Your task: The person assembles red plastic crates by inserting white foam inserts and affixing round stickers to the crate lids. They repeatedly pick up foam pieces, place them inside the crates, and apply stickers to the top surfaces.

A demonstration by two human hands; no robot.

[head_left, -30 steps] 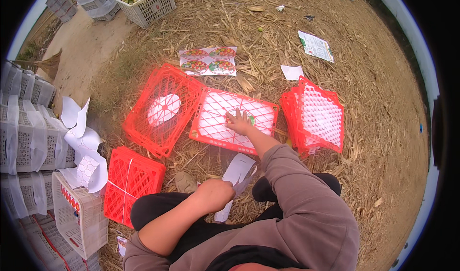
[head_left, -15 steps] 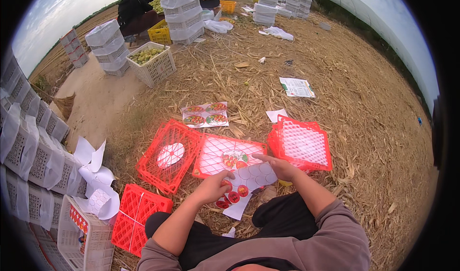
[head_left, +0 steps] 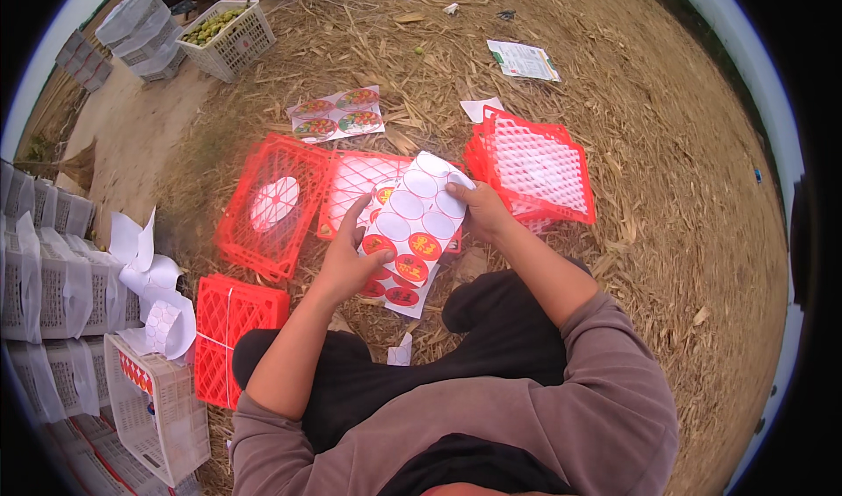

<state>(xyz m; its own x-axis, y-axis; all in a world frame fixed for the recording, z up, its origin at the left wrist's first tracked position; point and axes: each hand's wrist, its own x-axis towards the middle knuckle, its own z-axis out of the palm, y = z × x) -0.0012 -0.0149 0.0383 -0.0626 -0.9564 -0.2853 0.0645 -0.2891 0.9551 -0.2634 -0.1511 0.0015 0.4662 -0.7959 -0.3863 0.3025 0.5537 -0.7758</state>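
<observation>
A white sticker sheet (head_left: pixel 407 204) is held up in front of me, its upper part showing vacant round outlines and its lower part red round stickers with yellow print. At its upper right edge my right hand (head_left: pixel 482 210) pinches the sheet, with the corner curling by the thumb. My left hand (head_left: pixel 346 259) has its thumb over the lower left side and its index finger stretched along the edge; its other fingers are partly hidden. Behind the sheet lies a red lattice crate lid (head_left: pixel 349 170) with white lining. More sticker paper (head_left: pixel 421 296) shows beneath the held sheet.
Red lattice lids lie left (head_left: pixel 237 224) and stacked right (head_left: pixel 544 167). A strapped red bundle (head_left: pixel 250 321) and a whitish crate (head_left: pixel 180 417) stand at lower left, near wrapped crates (head_left: pixel 61 294). Oval fruit labels (head_left: pixel 338 114) lie ahead on straw, with a fruit-filled crate (head_left: pixel 230 44) beyond.
The sticker sheet has been raised and turned more upright, facing me. My left thumb has shifted onto its lower left side, my right hand to its upper right edge. The view tilts further down.
</observation>
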